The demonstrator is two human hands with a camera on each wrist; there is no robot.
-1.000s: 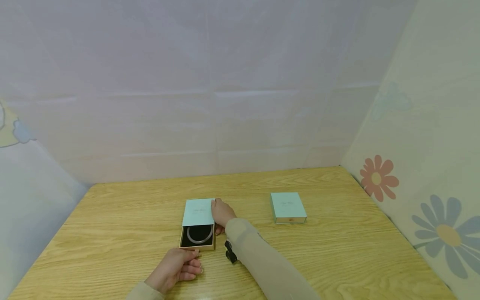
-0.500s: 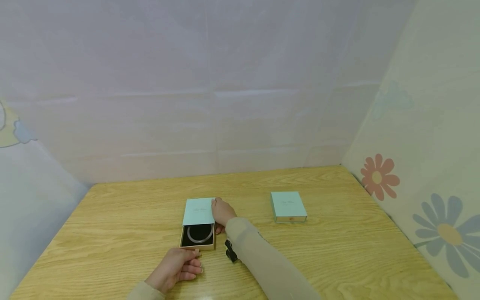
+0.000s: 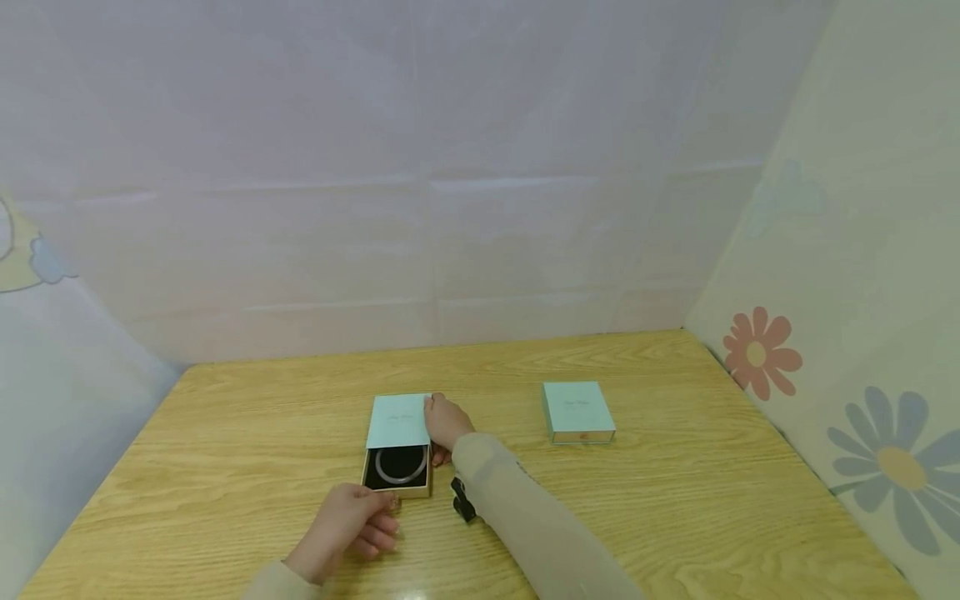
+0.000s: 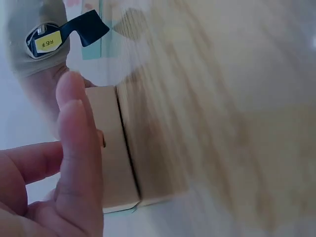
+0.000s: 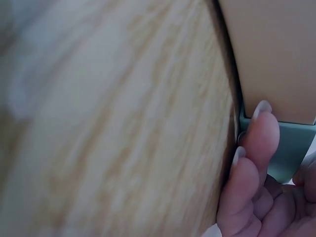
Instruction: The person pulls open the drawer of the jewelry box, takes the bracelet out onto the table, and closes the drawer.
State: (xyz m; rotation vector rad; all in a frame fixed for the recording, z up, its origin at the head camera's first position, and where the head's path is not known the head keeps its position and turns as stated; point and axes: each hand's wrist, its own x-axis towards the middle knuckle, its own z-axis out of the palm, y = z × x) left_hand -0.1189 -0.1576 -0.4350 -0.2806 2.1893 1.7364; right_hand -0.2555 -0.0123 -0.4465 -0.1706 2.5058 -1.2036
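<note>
A pale mint jewellery box lies left of the table's middle, its drawer pulled partway out toward me. Inside, a pale, translucent bangle rests on black lining, its far edge covered by the sleeve. My left hand is at the drawer's front, thumb and forefinger pinched at the small orange-brown pull tab; the finger hides most of that tab in the left wrist view. My right hand grips the mint sleeve at its right side, thumb near the top edge and fingers low against the side.
A second mint box, fully slid together, stands to the right with its tab facing me. The wooden table ends at a pale cloth backdrop behind, and a flower-printed cloth hangs along the right. A black strap is on my right wrist.
My left hand has shifted slightly left and its lower fingers have dropped a little. The drawer stays out by about the same amount, and the right hand keeps its grip.
</note>
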